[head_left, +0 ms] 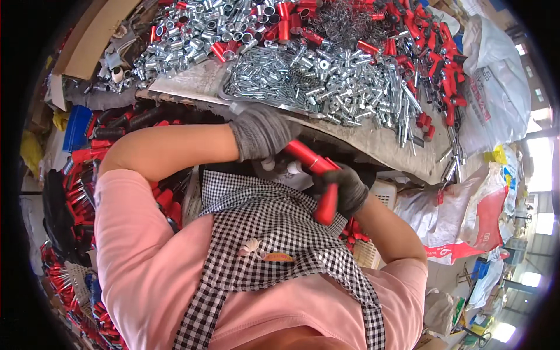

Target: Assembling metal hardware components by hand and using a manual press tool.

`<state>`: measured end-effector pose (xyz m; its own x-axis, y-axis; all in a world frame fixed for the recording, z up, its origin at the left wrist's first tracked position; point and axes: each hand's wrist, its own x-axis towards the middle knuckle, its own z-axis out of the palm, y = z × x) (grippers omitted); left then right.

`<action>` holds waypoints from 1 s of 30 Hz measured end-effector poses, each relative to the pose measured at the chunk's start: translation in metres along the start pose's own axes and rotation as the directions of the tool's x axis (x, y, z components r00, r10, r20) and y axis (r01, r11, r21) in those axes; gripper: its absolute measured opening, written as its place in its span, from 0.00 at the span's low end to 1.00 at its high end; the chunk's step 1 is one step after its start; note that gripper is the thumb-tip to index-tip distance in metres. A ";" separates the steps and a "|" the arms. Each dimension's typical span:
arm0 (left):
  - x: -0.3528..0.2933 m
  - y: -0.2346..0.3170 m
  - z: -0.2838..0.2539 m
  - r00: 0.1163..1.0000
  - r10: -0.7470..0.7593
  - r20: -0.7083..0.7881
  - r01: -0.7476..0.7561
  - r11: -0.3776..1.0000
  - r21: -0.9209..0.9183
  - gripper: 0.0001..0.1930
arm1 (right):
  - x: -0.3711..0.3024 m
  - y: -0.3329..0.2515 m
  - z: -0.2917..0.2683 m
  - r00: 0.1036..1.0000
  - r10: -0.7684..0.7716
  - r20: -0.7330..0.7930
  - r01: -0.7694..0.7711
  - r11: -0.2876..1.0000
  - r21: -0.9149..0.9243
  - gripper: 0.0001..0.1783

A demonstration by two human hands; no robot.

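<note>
My left hand (262, 133), in a dark grey knit glove, is closed at the bench's near edge. A pale metal end (236, 108) sticks out past its left side. Between my hands runs a red tubular tool (309, 156), its upper end meeting my left hand. My right hand (345, 191), gloved the same way, wraps round the tool where a second red arm (327, 205) angles down toward my apron. My fingers and the dark space below the bench hide part of the tool, so its exact kind cannot be told.
On the bench (189, 81) lie heaps of silver sleeves (192, 35), a tray of small pins (256, 73), bolt-like parts (361, 81) and red tool bodies (446, 70). Red-handled tools (81, 186) fill the left side. White sacks (496, 87) stand at right.
</note>
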<state>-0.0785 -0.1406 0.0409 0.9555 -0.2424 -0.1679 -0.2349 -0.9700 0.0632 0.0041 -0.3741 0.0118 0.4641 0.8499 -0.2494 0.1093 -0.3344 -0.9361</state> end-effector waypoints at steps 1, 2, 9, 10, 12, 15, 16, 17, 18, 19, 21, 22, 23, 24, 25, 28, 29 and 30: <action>-0.003 -0.005 0.001 0.935 0.137 -0.328 -0.120 0.990 0.070 0.13 | 0.000 -0.006 -0.001 0.998 -0.056 -0.002 0.056 0.993 -0.102 0.23; -0.003 -0.006 0.004 0.936 0.134 -0.327 -0.117 0.991 0.071 0.13 | 0.000 -0.014 -0.004 0.994 -0.113 -0.001 0.110 0.973 -0.202 0.23; -0.006 -0.010 0.032 0.717 0.393 0.575 0.322 0.546 -0.774 0.25 | 0.015 -0.040 -0.033 0.294 -0.710 0.640 0.770 -0.221 -0.599 0.23; -0.012 0.000 0.031 0.721 0.340 0.604 0.347 0.576 -0.740 0.25 | 0.017 -0.029 -0.029 0.291 -0.713 0.637 0.740 -0.254 -0.623 0.27; -0.018 0.001 0.036 0.950 0.006 0.311 0.124 0.909 -0.398 0.21 | 0.013 -0.013 -0.005 0.623 -0.681 0.385 0.632 0.148 -0.761 0.28; -0.013 -0.024 0.005 0.992 -0.120 0.044 0.118 0.992 0.048 0.18 | 0.020 -0.005 0.030 0.997 -0.076 -0.035 0.081 0.972 0.218 0.27; -0.010 -0.029 -0.007 0.984 -0.176 -0.011 0.176 0.973 0.151 0.18 | 0.028 -0.010 0.033 0.989 0.065 0.130 -0.131 0.781 0.610 0.27; -0.009 -0.043 -0.006 0.992 -0.087 -0.088 0.102 0.978 0.181 0.14 | 0.032 -0.014 0.043 0.982 -0.032 0.186 -0.128 0.612 0.780 0.26; -0.011 -0.055 -0.005 0.987 0.008 -0.160 0.028 0.976 0.218 0.12 | 0.035 -0.014 0.050 0.981 -0.037 0.191 -0.128 0.615 0.778 0.26; -0.015 -0.058 -0.016 0.982 0.036 -0.184 0.009 0.971 0.240 0.14 | 0.038 -0.013 0.057 0.969 -0.111 0.219 -0.136 0.501 0.855 0.25; -0.020 -0.069 -0.022 0.954 0.129 -0.272 -0.043 0.952 0.302 0.15 | 0.035 -0.017 0.064 0.960 -0.181 0.214 -0.141 0.351 0.926 0.25; -0.023 -0.072 -0.024 0.911 0.222 -0.347 -0.088 0.928 0.361 0.16 | 0.035 -0.021 0.069 0.961 -0.181 0.207 -0.137 0.341 0.930 0.25; -0.026 -0.072 -0.032 0.783 0.351 -0.514 -0.092 0.883 0.461 0.17 | 0.037 -0.024 0.073 0.965 -0.197 0.174 -0.094 0.356 0.930 0.27; -0.022 -0.078 -0.033 0.638 0.422 -0.644 -0.098 0.874 0.476 0.17 | 0.037 -0.030 0.077 0.967 -0.214 0.138 -0.050 0.371 0.927 0.28; -0.019 -0.087 -0.033 0.470 0.472 -0.746 -0.088 0.866 0.492 0.17 | 0.033 -0.044 0.081 0.972 -0.224 0.066 0.054 0.490 0.870 0.35; -0.020 -0.057 -0.039 0.262 -0.249 -0.933 0.159 0.964 -0.212 0.17 | 0.035 -0.049 0.095 0.864 -0.416 -0.285 0.467 0.873 0.143 0.51; -0.020 -0.053 -0.045 0.012 -0.131 -0.991 0.483 0.869 -0.109 0.19 | 0.036 -0.042 0.092 0.808 -0.526 -0.264 0.539 0.842 -0.028 0.52; -0.017 -0.060 -0.024 0.059 -0.616 -0.785 -0.203 0.763 -0.614 0.20 | 0.037 -0.037 0.088 0.751 -0.623 -0.219 0.591 0.782 -0.198 0.54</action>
<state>-0.0764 -0.0776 0.0640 0.3406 0.6000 0.7239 -0.2636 -0.6781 0.6861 -0.0602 -0.2944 0.0157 0.4730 0.7573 0.4502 0.5339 0.1601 -0.8302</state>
